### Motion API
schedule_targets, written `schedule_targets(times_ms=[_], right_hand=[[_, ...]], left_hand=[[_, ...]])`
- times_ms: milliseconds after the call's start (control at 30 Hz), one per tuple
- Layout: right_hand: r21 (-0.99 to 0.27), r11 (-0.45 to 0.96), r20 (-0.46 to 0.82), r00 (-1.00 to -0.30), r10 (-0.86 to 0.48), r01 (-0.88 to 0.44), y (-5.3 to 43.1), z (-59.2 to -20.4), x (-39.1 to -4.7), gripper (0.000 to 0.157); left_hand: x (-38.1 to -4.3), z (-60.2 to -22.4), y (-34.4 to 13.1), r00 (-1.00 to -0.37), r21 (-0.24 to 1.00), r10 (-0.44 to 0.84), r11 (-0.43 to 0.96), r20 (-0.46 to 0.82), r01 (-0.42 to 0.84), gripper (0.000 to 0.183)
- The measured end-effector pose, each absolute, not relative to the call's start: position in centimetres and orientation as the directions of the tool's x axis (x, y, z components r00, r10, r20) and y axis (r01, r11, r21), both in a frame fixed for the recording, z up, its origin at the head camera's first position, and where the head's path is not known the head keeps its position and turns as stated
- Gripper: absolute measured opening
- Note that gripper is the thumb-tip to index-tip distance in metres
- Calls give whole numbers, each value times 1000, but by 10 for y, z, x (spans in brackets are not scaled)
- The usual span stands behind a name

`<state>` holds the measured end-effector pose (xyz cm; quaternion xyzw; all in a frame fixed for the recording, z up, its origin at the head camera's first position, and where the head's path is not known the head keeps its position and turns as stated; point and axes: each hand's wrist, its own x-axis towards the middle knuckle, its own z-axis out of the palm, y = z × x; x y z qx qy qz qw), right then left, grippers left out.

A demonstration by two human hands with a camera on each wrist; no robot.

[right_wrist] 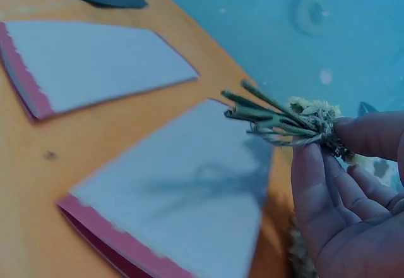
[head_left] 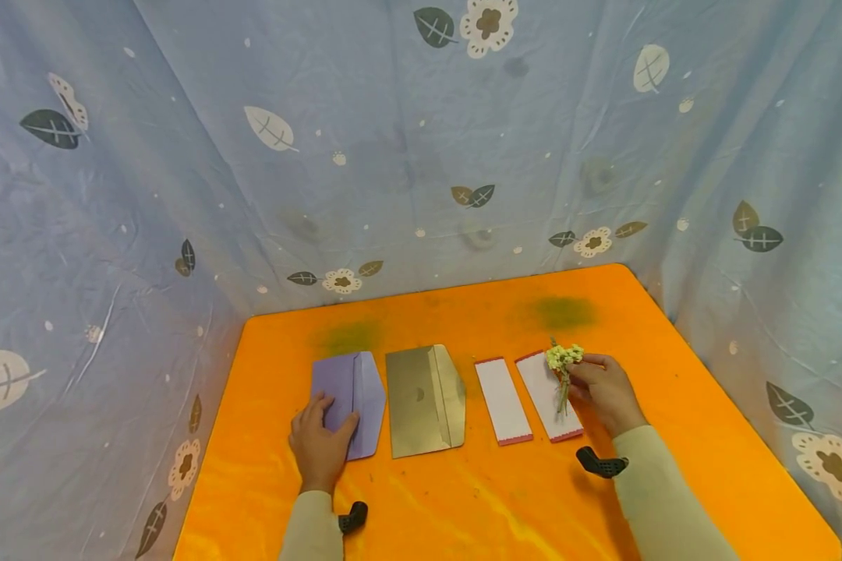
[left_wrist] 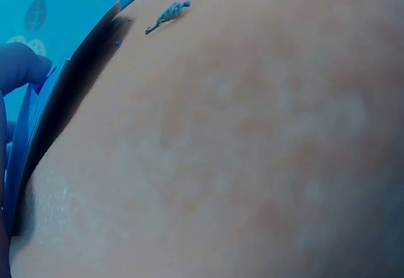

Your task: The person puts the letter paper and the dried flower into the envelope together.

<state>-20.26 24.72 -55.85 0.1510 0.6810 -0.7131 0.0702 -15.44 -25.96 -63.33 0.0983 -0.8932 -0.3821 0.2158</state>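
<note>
My left hand (head_left: 320, 448) rests on the purple envelope (head_left: 372, 397), its fingertips on the paper and the thumb near the flap fold. In the left wrist view, a fingertip (left_wrist: 25, 69) touches the envelope, and a dark shadow lies under its edge. My right hand (head_left: 609, 393) pinches a small bunch of pale yellow flowers (head_left: 564, 357) between thumb and fingers. Twine (right_wrist: 290, 141) binds its green stems (right_wrist: 265, 114). The bunch hovers over the right-hand white folded card (head_left: 543, 382) with pink scalloped ends, casting a shadow on it.
A gold envelope (head_left: 410, 401) lies right of the purple one. Another white card (head_left: 503, 401) with pink ends lies between it and the right-hand card. A tiny plant fragment (left_wrist: 169, 16) sits on the orange table (head_left: 435, 506). Patterned blue curtains (head_left: 393, 140) surround the table.
</note>
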Motion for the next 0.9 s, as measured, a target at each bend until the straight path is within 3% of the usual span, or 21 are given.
schedule_targets(times_ms=[233,633,900], right_hand=[[-933,-121,-346,-937,52,338,229,-565,-206,77],[-944,-72,-326,-945,23,323,207,-566,-208,66],[-944,-48,-326,-945,-17,327,192,-567,-208,69]], left_hand=[[-156,-635,-258,-889,727,-346,687,300,-21,60],[-155,-632,-258,-889,728,-346,686,300,-21,59],[-156,-635,-260,-889,728,-352,685,293,-31,59]])
